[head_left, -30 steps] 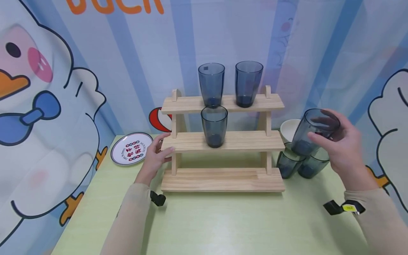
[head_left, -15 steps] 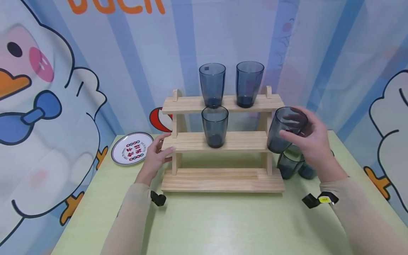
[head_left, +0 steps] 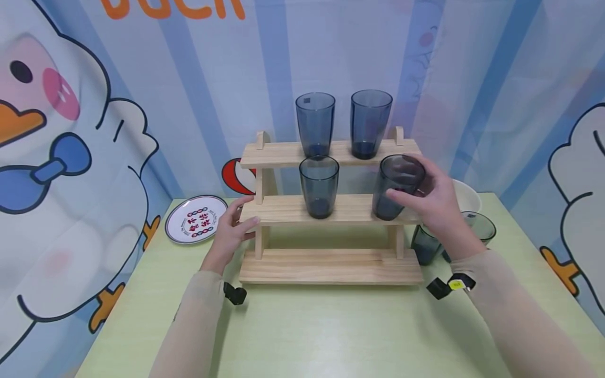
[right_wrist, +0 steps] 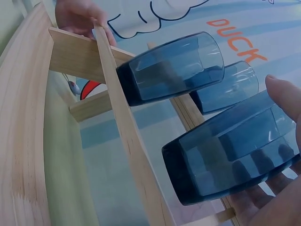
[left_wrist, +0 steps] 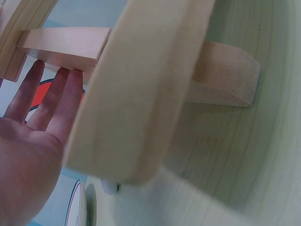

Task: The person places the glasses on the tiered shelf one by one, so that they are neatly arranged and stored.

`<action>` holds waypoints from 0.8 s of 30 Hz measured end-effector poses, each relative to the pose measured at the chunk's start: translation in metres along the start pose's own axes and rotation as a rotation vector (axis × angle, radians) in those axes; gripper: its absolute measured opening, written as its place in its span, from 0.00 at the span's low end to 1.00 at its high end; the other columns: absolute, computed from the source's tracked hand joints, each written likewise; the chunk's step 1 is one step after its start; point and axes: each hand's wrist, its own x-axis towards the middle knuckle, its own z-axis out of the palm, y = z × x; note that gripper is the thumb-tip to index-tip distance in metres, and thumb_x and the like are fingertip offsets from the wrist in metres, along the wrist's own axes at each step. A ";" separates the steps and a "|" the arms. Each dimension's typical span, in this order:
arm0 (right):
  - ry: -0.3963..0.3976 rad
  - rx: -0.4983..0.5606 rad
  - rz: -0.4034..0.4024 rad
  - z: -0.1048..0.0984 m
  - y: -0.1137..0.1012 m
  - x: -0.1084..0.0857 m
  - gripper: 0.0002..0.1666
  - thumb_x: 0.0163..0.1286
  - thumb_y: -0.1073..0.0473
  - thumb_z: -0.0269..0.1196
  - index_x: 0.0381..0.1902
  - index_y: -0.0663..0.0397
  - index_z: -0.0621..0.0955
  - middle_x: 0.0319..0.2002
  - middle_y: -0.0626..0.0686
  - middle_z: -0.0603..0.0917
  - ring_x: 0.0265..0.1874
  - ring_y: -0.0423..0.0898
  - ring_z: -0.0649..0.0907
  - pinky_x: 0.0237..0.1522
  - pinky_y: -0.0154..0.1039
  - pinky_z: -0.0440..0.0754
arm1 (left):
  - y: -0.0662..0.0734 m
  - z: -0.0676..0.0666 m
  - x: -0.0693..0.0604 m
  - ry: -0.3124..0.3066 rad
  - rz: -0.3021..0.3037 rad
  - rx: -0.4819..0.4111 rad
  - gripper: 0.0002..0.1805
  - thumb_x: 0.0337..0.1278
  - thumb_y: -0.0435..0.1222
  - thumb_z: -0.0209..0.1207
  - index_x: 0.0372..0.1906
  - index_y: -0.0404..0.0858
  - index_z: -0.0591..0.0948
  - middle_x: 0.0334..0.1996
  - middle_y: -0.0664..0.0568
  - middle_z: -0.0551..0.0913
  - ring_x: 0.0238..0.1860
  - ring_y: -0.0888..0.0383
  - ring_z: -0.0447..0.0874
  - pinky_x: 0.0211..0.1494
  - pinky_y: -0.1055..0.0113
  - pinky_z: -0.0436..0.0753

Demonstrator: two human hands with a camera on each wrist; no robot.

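Observation:
In my right hand I hold a blue-grey drinking glass, fingers and thumb around its upper part. The glass is over the right end of the middle board of a three-tier wooden shelf; in the right wrist view a small gap shows between its base and the board. My left hand grips the left end of that board, with thumb in front and fingers against the upright. A second glass stands mid-board. Two more, a left glass and a right glass, stand on the top board.
Behind my right wrist are a green-grey glass, another glass and a white bowl, partly hidden. A round plate with red print lies left of the shelf on the pale green table. A patterned curtain hangs behind.
My right hand has carried the glass leftward from above the glasses at the right to over the middle board. My left hand has stayed on the shelf.

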 end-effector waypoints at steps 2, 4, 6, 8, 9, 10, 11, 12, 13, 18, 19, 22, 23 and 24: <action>-0.010 -0.006 0.000 0.004 0.001 0.002 0.44 0.65 0.66 0.75 0.76 0.45 0.73 0.62 0.51 0.81 0.56 0.44 0.84 0.53 0.29 0.84 | 0.000 0.000 0.000 0.000 -0.002 0.002 0.31 0.71 0.40 0.66 0.75 0.57 0.71 0.73 0.43 0.73 0.64 0.40 0.80 0.60 0.43 0.86; -0.019 -0.004 0.001 0.008 0.001 0.005 0.44 0.65 0.66 0.75 0.77 0.47 0.72 0.62 0.52 0.81 0.56 0.44 0.84 0.53 0.30 0.85 | 0.000 0.000 0.000 -0.001 -0.003 0.004 0.32 0.72 0.40 0.66 0.76 0.57 0.71 0.73 0.43 0.73 0.65 0.40 0.80 0.60 0.43 0.85; -0.023 -0.012 0.006 0.011 0.002 0.007 0.45 0.65 0.66 0.76 0.77 0.48 0.71 0.63 0.52 0.81 0.56 0.44 0.84 0.53 0.30 0.85 | 0.000 0.000 0.000 0.004 -0.004 0.003 0.31 0.71 0.39 0.66 0.75 0.58 0.71 0.73 0.43 0.73 0.64 0.40 0.80 0.60 0.43 0.85; -0.025 -0.022 0.019 0.014 0.003 0.008 0.46 0.65 0.65 0.76 0.78 0.48 0.70 0.64 0.52 0.80 0.57 0.44 0.83 0.53 0.30 0.85 | 0.000 0.000 0.000 0.003 -0.003 0.007 0.31 0.72 0.39 0.66 0.75 0.57 0.71 0.74 0.43 0.72 0.65 0.39 0.79 0.60 0.43 0.85; -0.027 -0.033 0.022 0.016 0.003 0.009 0.46 0.65 0.64 0.76 0.78 0.48 0.70 0.64 0.52 0.80 0.57 0.44 0.83 0.53 0.30 0.85 | 0.000 0.000 0.000 0.001 -0.003 0.007 0.31 0.72 0.39 0.65 0.75 0.57 0.71 0.74 0.43 0.72 0.65 0.39 0.79 0.60 0.43 0.85; -0.028 -0.040 0.026 0.017 0.003 0.010 0.46 0.65 0.63 0.76 0.78 0.48 0.70 0.64 0.52 0.79 0.57 0.44 0.83 0.53 0.30 0.85 | 0.000 0.000 0.000 0.002 -0.002 0.007 0.31 0.72 0.39 0.65 0.75 0.57 0.71 0.74 0.43 0.72 0.65 0.39 0.79 0.59 0.43 0.86; -0.029 -0.047 0.027 0.018 0.004 0.011 0.46 0.65 0.63 0.76 0.78 0.48 0.70 0.64 0.52 0.79 0.57 0.44 0.83 0.53 0.30 0.85 | 0.000 0.000 0.000 0.003 -0.001 0.006 0.31 0.71 0.39 0.66 0.75 0.57 0.72 0.74 0.43 0.72 0.65 0.39 0.79 0.59 0.43 0.86; -0.030 -0.049 0.029 0.019 0.004 0.012 0.46 0.65 0.62 0.76 0.78 0.48 0.70 0.65 0.53 0.79 0.57 0.44 0.83 0.54 0.30 0.85 | 0.000 0.000 0.000 0.001 -0.001 0.005 0.31 0.71 0.39 0.66 0.75 0.57 0.71 0.74 0.43 0.72 0.65 0.39 0.79 0.59 0.43 0.86; -0.032 -0.053 0.031 0.021 0.005 0.013 0.47 0.65 0.62 0.77 0.78 0.48 0.69 0.65 0.53 0.79 0.57 0.44 0.82 0.54 0.30 0.84 | 0.000 -0.001 0.000 -0.001 0.000 0.002 0.31 0.71 0.39 0.66 0.75 0.57 0.71 0.74 0.44 0.72 0.65 0.39 0.79 0.59 0.43 0.86; -0.050 -0.053 0.048 0.025 0.007 0.016 0.47 0.65 0.60 0.77 0.78 0.48 0.69 0.65 0.53 0.78 0.58 0.46 0.82 0.54 0.30 0.84 | 0.000 0.000 0.000 -0.008 -0.002 -0.007 0.32 0.72 0.39 0.65 0.76 0.56 0.71 0.75 0.44 0.71 0.65 0.39 0.79 0.60 0.42 0.85; -0.055 -0.056 0.054 0.026 0.007 0.016 0.47 0.65 0.59 0.77 0.79 0.47 0.69 0.66 0.53 0.77 0.58 0.46 0.82 0.54 0.30 0.84 | 0.000 0.000 0.000 -0.008 -0.003 -0.009 0.32 0.72 0.38 0.65 0.76 0.56 0.71 0.75 0.44 0.71 0.65 0.39 0.79 0.60 0.42 0.85; -0.064 -0.061 0.064 0.027 0.007 0.017 0.47 0.66 0.59 0.76 0.79 0.46 0.68 0.66 0.53 0.77 0.58 0.45 0.81 0.54 0.30 0.84 | 0.000 0.000 0.000 -0.008 -0.005 -0.011 0.32 0.72 0.38 0.65 0.77 0.54 0.70 0.75 0.44 0.71 0.65 0.39 0.79 0.61 0.41 0.85; -0.068 -0.060 0.063 0.028 0.007 0.018 0.47 0.66 0.59 0.76 0.79 0.46 0.68 0.66 0.53 0.78 0.59 0.45 0.81 0.54 0.30 0.84 | 0.000 0.000 0.000 -0.007 -0.005 -0.013 0.32 0.72 0.38 0.65 0.77 0.54 0.70 0.75 0.44 0.72 0.65 0.39 0.79 0.61 0.41 0.85; -0.071 -0.055 0.062 0.028 0.007 0.018 0.47 0.66 0.59 0.76 0.79 0.46 0.68 0.66 0.53 0.78 0.59 0.45 0.81 0.55 0.30 0.84 | 0.000 0.000 0.000 -0.005 -0.005 -0.013 0.32 0.72 0.38 0.65 0.76 0.54 0.70 0.74 0.44 0.72 0.65 0.39 0.79 0.60 0.42 0.85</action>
